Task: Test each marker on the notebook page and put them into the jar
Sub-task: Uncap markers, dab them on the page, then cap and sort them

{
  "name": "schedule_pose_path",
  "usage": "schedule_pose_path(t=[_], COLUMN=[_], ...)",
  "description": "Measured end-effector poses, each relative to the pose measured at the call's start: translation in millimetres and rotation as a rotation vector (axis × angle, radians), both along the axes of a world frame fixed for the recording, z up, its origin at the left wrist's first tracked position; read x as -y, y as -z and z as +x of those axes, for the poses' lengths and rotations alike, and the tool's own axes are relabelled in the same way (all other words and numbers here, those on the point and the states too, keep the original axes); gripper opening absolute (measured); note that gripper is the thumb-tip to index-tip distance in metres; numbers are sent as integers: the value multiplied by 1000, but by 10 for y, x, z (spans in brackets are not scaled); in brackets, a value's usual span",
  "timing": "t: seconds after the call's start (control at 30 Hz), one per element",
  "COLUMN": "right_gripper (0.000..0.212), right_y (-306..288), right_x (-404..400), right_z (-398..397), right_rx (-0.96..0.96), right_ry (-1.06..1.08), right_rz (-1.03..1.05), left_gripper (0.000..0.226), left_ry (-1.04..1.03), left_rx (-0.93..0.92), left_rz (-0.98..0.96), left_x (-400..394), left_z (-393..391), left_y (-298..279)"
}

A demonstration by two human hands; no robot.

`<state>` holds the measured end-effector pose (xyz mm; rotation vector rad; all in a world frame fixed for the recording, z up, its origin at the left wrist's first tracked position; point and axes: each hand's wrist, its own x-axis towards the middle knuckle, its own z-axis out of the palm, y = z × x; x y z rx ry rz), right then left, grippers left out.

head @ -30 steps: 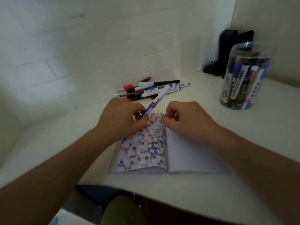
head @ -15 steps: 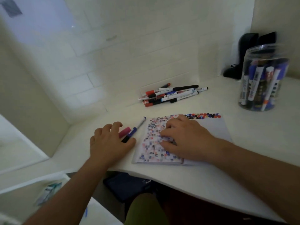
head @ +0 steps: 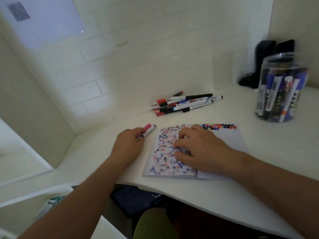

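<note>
The bench (head: 224, 195) is being shown from farther left than a second ago. The notebook (head: 165, 152) is now being pressed flat by the right hand (head: 198, 149), fingers spread. The marker (head: 148, 131), lifted over the page before, is being held low beside it by the left hand (head: 128, 144), long axis pointing up-right toward the pile (head: 184, 103). The jar (head: 283, 90) is being left well apart; testing is probably being resumed.

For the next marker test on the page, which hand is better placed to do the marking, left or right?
Left. The left hand already grips a marker just beside the notebook. The right hand lies flat on the page, holding it down, with no marker in its grip.
</note>
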<state>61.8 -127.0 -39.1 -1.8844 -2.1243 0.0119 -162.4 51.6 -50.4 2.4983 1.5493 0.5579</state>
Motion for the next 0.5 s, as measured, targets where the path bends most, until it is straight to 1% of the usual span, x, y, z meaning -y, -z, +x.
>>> schedule_pose_path(t=[0.13,0.2,0.27,0.4,0.5], right_gripper=[55,55,59,64,64], right_y=[-30,-33,-15,11,21], right_x=[16,11,-13,-45,-53], right_z=[42,36,24,36,58], right_rx=[-6,25,64,52,28], right_ry=[-42,-56,-46,0,9], right_rz=[-85,-122,-127,-102,-94], left_gripper=[32,25,23,30,44], left_ry=[-127,-186,-198,-153,-186], left_rx=[30,75,51,-13,-68], left_rz=[19,-2,-12,-21,-48], left_x=[-261,-396,-467,-528,-539], left_z=[-177,-225,-191,-91,-94], left_y=[-26,-54,-85,-35,-7])
